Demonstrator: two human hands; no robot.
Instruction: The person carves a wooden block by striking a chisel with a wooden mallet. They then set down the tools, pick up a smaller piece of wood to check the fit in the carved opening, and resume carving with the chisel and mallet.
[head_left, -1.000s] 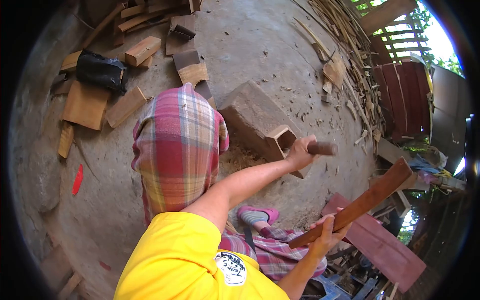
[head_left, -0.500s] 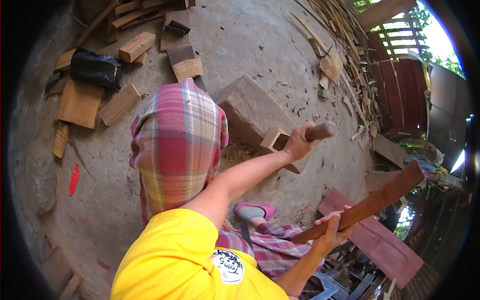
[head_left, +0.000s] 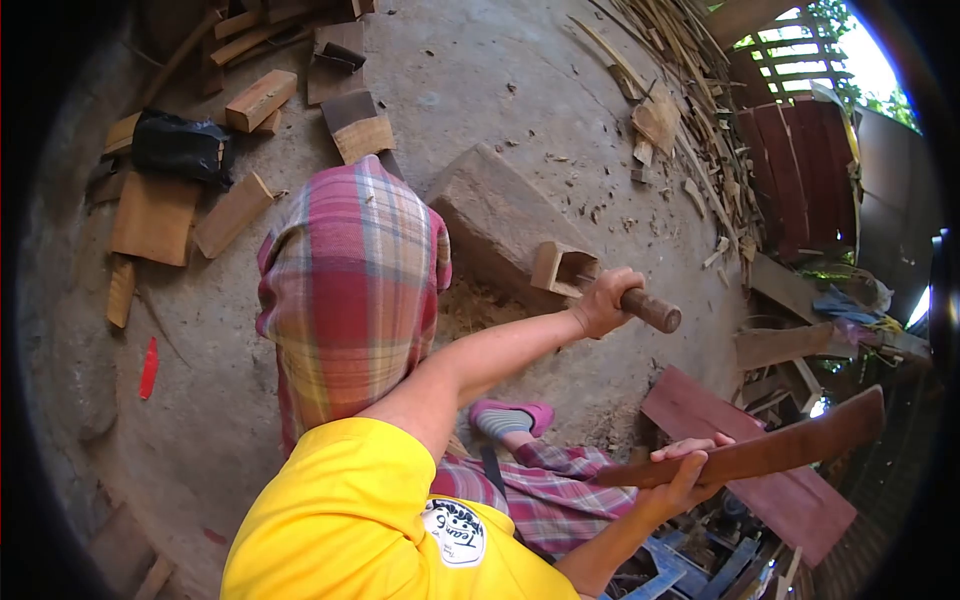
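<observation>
My left hand (head_left: 606, 303) is wrapped round the thick wooden handle of a chisel (head_left: 655, 311). Its blade side points to a small light-wood block (head_left: 562, 270) with a deep rectangular hollow, and most of the blade is hidden by the hand. That block rests on the end of a heavy timber beam (head_left: 495, 205) on the floor. In my right hand (head_left: 680, 483) is a long flat wooden bat (head_left: 800, 442), fingers closed about its narrow end. The bat is held apart from the chisel handle.
A reddish plank (head_left: 790, 500) lies under the bat, beside blue metal parts (head_left: 670, 570). My plaid-covered knee (head_left: 355, 290) stands up at left. Cut wood blocks (head_left: 155, 215) and a black wrapped bundle (head_left: 180, 148) lie far left. Wood strips (head_left: 690, 110) are heaped far right.
The bat's far end has swung down and to the right. My left hand and the chisel have dropped slightly, and the hollow block has shifted right, its opening turned more into view.
</observation>
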